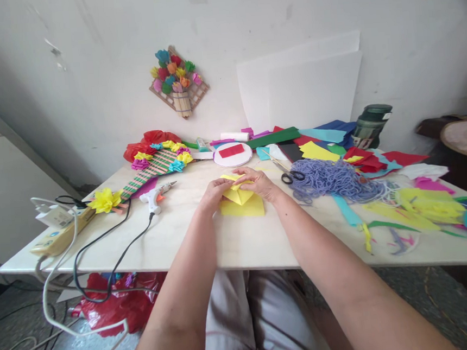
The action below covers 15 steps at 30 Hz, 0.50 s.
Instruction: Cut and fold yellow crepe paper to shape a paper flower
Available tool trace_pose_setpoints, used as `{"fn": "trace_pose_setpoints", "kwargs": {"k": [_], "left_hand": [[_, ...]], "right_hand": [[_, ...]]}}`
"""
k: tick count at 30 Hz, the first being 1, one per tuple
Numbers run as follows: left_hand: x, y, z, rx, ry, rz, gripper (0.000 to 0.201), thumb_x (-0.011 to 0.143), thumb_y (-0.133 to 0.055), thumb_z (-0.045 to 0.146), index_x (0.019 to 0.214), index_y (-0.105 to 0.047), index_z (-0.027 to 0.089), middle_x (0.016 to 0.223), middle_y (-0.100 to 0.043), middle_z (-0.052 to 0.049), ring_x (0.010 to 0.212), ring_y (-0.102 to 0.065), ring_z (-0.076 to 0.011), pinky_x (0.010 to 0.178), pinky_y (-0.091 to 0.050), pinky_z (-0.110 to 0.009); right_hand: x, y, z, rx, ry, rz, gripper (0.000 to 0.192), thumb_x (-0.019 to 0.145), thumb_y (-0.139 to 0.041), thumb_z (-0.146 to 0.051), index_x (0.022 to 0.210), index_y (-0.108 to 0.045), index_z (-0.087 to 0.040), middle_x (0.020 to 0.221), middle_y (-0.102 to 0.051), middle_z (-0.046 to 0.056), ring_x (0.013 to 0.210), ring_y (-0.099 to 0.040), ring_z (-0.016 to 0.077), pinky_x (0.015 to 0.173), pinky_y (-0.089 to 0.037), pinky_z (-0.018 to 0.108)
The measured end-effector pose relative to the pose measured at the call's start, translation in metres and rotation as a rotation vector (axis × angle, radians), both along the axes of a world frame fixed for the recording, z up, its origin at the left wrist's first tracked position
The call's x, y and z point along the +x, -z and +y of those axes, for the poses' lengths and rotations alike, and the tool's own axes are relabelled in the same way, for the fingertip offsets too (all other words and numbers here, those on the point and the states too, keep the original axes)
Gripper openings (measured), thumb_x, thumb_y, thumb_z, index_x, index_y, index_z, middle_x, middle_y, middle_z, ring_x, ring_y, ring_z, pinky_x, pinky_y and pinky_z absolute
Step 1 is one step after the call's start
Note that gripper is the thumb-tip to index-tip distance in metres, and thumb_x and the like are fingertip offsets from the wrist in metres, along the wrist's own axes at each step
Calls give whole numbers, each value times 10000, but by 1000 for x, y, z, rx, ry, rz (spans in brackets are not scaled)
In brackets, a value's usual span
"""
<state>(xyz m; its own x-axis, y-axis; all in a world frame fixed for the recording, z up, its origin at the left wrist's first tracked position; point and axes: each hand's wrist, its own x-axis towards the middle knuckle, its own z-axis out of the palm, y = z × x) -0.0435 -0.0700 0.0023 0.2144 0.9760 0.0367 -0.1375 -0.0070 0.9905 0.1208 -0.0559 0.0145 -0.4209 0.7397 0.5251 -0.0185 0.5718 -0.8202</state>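
"Hands?"

"Left hand [217,191] and right hand [260,184], fingers of both pinched on folded yellow paper [239,195]."

"Paper where?"

"Mid-bench [173,237], between front and back edges, above a flat yellow sheet [244,209]."

"Rest, quick."

"Glue gun [152,203] left of the hands; power strip [53,242] along the left edge, near the front corner. Yarn heap [328,180] and black-handled scissors [292,177] right of the hands. White disc [236,161] with red strip [232,151] toward the back edge."

Person's left hand [214,192] and right hand [261,183] both on folded yellow paper [239,195], yellow sheet [242,209] under it. Table [260,246]: glue gun [152,203] left, scissors [286,178] by purple yarn [332,180] right.
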Motion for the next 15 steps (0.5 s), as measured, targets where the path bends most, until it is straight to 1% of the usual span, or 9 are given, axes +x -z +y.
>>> {"fn": "trace_pose_setpoints", "kwargs": {"k": [3,8,11,15], "left_hand": [[2,-3,-3,-16,10,-3,264,604,-650,293,791,-614,111,601,-587,-21,514,-542,-120,449,-408,-218],[2,-5,-4,-27,4,-65,226,592,-659,265,743,-602,107,580,-579,-17,509,-537,-110,460,-402,-209],[2,-4,-3,-27,6,-109,208,582,-668,254,704,-588,106,565,-567,-12,499,-529,-98,461,-397,-198],[3,-6,-5,-47,7,-110,210,575,-671,249,706,-589,106,574,-573,-17,511,-538,-110,465,-407,-210]], "right_hand": [[-2,1,1,-2,2,9,159,611,-611,-121,688,-697,-230,1069,-577,24,1040,-484,163,927,-344,324],[-3,4,3,7,-16,28,199,629,-588,-122,747,-700,-236,1088,-581,21,1004,-504,157,930,-341,324],[-2,1,0,-18,-6,24,207,613,-602,-121,761,-698,-229,1096,-575,27,1008,-498,163,930,-337,333],[-2,-3,-4,-34,-14,37,188,598,-617,-127,731,-697,-232,1100,-569,21,1050,-472,170,940,-324,339]]}}
